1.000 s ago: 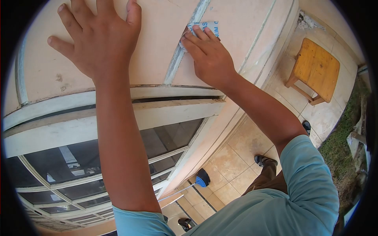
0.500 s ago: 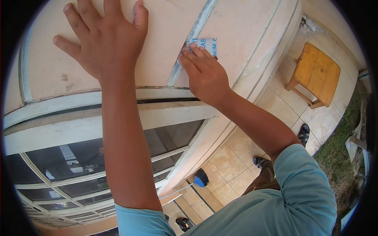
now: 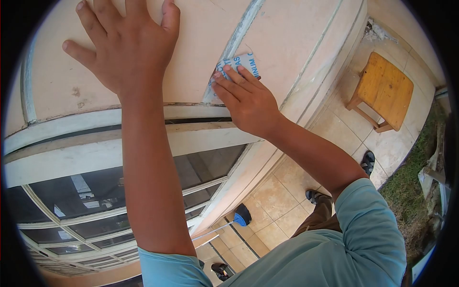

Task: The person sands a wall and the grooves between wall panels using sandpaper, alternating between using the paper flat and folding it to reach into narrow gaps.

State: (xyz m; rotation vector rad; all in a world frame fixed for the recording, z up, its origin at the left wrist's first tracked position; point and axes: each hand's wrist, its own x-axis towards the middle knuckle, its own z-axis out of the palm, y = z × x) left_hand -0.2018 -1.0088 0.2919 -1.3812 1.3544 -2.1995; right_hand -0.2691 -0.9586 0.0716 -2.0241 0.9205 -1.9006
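Observation:
My left hand [image 3: 131, 52] lies flat on the pale peach wall [image 3: 201, 48], its fingers spread and nothing in it. Under the fingers of my right hand [image 3: 251, 98] is a folded sheet of sandpaper [image 3: 246, 62], with blue print on its pale backing and a dark brown edge showing. That hand presses the sheet against the lower part of a whitish strip [image 3: 244, 21] running diagonally up the wall. The fingers hide part of the sheet and its rubbing face.
Below the hands is a white-framed window [image 3: 81, 160] with dark panes. A wooden stool [image 3: 386, 91] stands on the tiled floor at right, near sandalled feet. A blue broom [image 3: 242, 216] leans lower down, and grass [image 3: 406, 191] borders the tiles.
My right hand and the sandpaper have slid slightly down and left along the strip, and the sheet has tilted. My left hand stays about where it was.

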